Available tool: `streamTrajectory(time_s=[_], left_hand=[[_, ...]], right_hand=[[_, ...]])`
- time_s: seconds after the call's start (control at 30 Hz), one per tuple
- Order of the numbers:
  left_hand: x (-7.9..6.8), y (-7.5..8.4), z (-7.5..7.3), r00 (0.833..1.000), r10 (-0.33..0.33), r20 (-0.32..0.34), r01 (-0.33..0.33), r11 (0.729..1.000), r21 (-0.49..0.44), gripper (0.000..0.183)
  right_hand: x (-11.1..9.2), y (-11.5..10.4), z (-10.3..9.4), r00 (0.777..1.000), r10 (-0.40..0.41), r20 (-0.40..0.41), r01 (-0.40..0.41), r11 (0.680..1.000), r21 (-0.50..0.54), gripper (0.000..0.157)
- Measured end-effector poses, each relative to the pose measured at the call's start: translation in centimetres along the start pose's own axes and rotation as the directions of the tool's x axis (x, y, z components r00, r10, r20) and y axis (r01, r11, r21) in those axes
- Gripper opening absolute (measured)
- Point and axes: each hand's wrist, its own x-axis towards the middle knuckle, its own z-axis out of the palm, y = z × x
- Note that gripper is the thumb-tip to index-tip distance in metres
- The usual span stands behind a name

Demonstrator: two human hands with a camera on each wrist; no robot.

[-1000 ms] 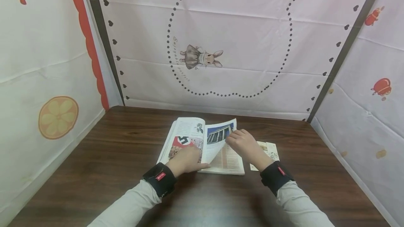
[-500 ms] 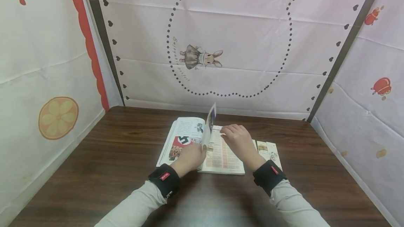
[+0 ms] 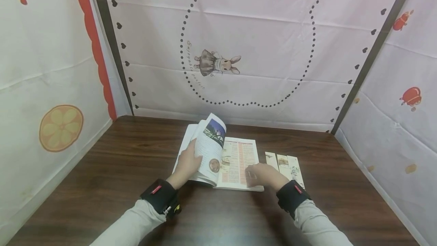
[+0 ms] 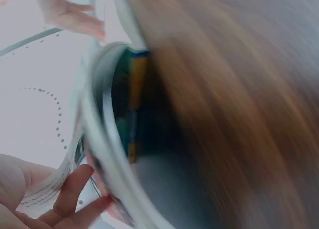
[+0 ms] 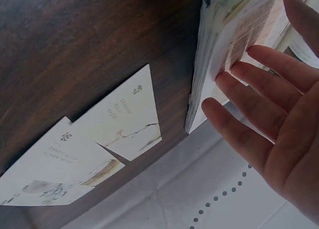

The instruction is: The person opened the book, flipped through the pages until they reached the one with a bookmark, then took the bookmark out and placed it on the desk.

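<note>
An open book lies on the table, with printed text on its right-hand page. My left hand grips the turned pages at the book's left side, thumb on top of a page with a blue photo. In the left wrist view, a curled leaf passes between the thumb and fingers; that view is blurred. My right hand rests at the lower right of the right-hand page. In the right wrist view, its fairly straight fingers lie spread against the page and hold nothing.
Three pale printed cards, like bookmarks, lie to the right of the book: a left one, a middle one and a right one. The dark wooden table is bounded by white printed cloth walls.
The leaf lifted by the right hand has gone over to the left. My left hand has moved left and grips the pages; the right hand has come down toward the book's near edge.
</note>
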Motion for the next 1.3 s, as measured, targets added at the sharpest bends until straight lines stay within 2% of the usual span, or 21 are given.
streamTrajectory(time_s=[0.1, 0.2, 0.27, 0.3, 0.37, 0.4, 0.47, 0.5, 0.53, 0.6, 0.7, 0.83, 0.9, 0.93, 1.0, 1.03, 1.1, 1.13, 1.2, 1.23, 1.3], left_hand=[[-0.5, -0.4, 0.0, 0.997, 0.066, -0.039, -0.057, 0.979, 0.195, 0.070], [-0.9, -0.5, 0.1, 0.989, 0.148, -0.025, -0.125, 0.902, 0.414, 0.074], [-0.9, -0.5, 0.3, 0.979, 0.205, 0.020, -0.188, 0.847, 0.497, 0.073], [-0.9, -0.5, 0.4, 0.969, 0.242, 0.059, -0.236, 0.820, 0.522, 0.074], [-0.9, -0.5, 0.5, 0.934, 0.314, 0.170, -0.355, 0.778, 0.518, 0.070], [-0.9, -0.5, 0.5, 0.913, 0.337, 0.229, -0.407, 0.771, 0.490, 0.067], [-1.0, -0.6, 0.6, 0.872, 0.359, 0.332, -0.477, 0.775, 0.414, 0.062], [-1.0, -0.6, 0.6, 0.862, 0.344, 0.372, -0.478, 0.797, 0.369, 0.059], [-1.1, -0.6, 0.7, 0.860, 0.320, 0.397, -0.460, 0.823, 0.334, 0.056], [-1.1, -0.7, 0.7, 0.875, 0.258, 0.410, -0.395, 0.870, 0.296, 0.055], [-1.0, -1.0, 0.7, 0.893, 0.212, 0.397, -0.338, 0.899, 0.278, 0.051], [-0.9, -1.4, 0.8, 0.889, 0.216, 0.404, -0.344, 0.897, 0.276, 0.049], [-0.8, -1.3, 0.9, 0.888, 0.201, 0.414, -0.338, 0.896, 0.290, 0.050], [-0.8, -1.2, 1.0, 0.888, 0.190, 0.419, -0.333, 0.893, 0.302, 0.051], [-0.8, -0.8, 1.1, 0.888, 0.179, 0.424, -0.335, 0.884, 0.326, 0.052], [-0.8, -0.6, 1.2, 0.888, 0.180, 0.424, -0.338, 0.879, 0.336, 0.051], [-0.8, -0.3, 1.3, 0.888, 0.178, 0.424, -0.344, 0.870, 0.354, 0.051], [-0.7, -0.2, 1.4, 0.886, 0.186, 0.426, -0.354, 0.863, 0.360, 0.051], [-0.7, -0.1, 1.6, 0.883, 0.192, 0.428, -0.363, 0.857, 0.365, 0.051], [-0.6, -0.1, 1.7, 0.883, 0.188, 0.430, -0.362, 0.856, 0.368, 0.051], [-0.5, -0.2, 2.0, 0.880, 0.186, 0.436, -0.363, 0.856, 0.368, 0.051]], right_hand=[[0.1, -0.1, 0.0, 0.999, 0.023, 0.023, -0.023, 1.000, 0.001, 0.046], [0.3, -0.2, 0.1, 0.999, 0.036, 0.038, -0.036, 0.999, 0.002, 0.048], [0.4, -0.3, 0.2, 0.998, 0.038, 0.043, -0.038, 0.999, -0.007, 0.048], [0.5, -0.3, 0.2, 0.998, 0.037, 0.044, -0.037, 0.999, -0.014, 0.047], [0.5, -0.4, 0.3, 0.998, 0.032, 0.047, -0.031, 0.999, -0.021, 0.046], [0.5, -0.4, 0.3, 0.998, 0.029, 0.049, -0.028, 0.999, -0.022, 0.046], [0.6, -0.5, 0.2, 0.998, 0.016, 0.057, -0.015, 1.000, -0.018, 0.045], [0.6, -0.5, 0.1, 0.998, 0.004, 0.064, -0.003, 1.000, -0.012, 0.046], [0.7, -0.5, 0.0, 0.997, -0.007, 0.075, 0.007, 1.000, -0.002, 0.047], [0.8, -0.4, -0.4, 0.994, -0.030, 0.109, 0.027, 0.999, 0.022, 0.050], [1.3, -0.2, -0.8, 0.990, -0.062, 0.130, 0.053, 0.996, 0.068, 0.047], [2.5, 0.0, -0.7, 0.999, -0.011, 0.041, 0.003, 0.983, 0.186, 0.033], [3.3, -0.1, -0.5, 0.998, 0.063, 0.000, -0.060, 0.946, 0.319, 0.033], [3.8, -0.1, -0.4, 0.995, 0.103, -0.004, -0.093, 0.910, 0.403, 0.034], [4.6, -0.2, -0.3, 0.985, 0.173, 0.024, -0.155, 0.802, 0.578, 0.038], [5.1, -0.2, -0.2, 0.974, 0.218, 0.054, -0.199, 0.724, 0.660, 0.038], [6.4, -0.4, -0.1, 0.945, 0.301, 0.126, -0.277, 0.537, 0.797, 0.036], [6.9, -0.4, 0.0, 0.936, 0.317, 0.151, -0.287, 0.441, 0.850, 0.031], [10.3, 1.4, 1.9, 0.915, 0.340, 0.216, -0.312, 0.259, 0.914, 0.028], [12.0, 2.1, 2.9, 0.906, 0.349, 0.241, -0.317, 0.180, 0.931, 0.030], [16.0, 4.5, 6.0, 0.904, 0.337, 0.262, -0.304, 0.078, 0.950, 0.038]])
